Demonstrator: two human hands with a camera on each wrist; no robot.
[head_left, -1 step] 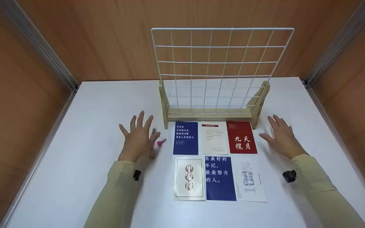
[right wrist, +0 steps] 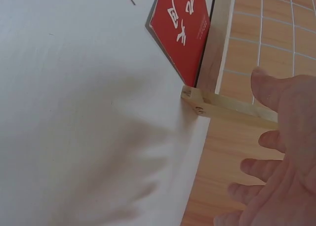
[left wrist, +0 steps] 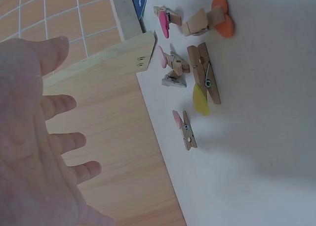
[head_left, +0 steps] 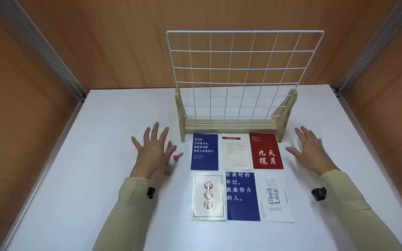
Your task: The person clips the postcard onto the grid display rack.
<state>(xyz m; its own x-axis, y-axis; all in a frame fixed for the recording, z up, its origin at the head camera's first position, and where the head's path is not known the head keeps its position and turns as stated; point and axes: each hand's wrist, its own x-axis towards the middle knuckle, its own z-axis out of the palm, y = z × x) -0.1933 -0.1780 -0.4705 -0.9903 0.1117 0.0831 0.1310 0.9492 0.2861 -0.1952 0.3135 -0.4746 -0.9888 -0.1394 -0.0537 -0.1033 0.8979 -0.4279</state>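
My left hand (head_left: 149, 155) hovers palm down with fingers spread, left of the cards, holding nothing. Beneath it lie small wooden clothespins with heart tops, mostly hidden in the head view except a bright pink heart (head_left: 176, 158). The left wrist view shows several: an orange-heart clothespin (left wrist: 202, 22), a yellow-heart clothespin (left wrist: 205, 75) and a pale pink one (left wrist: 186, 131) farther off. My right hand (head_left: 311, 151), also with extended fingers and nothing in it, is over the table right of a red card (head_left: 266, 151). In the right wrist view its palm (right wrist: 291, 176) shows bare.
A white wire grid (head_left: 244, 83) stands upright in a wooden base (head_left: 230, 129) at the back. Before it, cards lie in two rows, among them a blue card (head_left: 204, 162), a cream card (head_left: 208, 214) and a white "Good Luck" card (head_left: 286, 209). Wooden panels (head_left: 117, 45) surround the white table.
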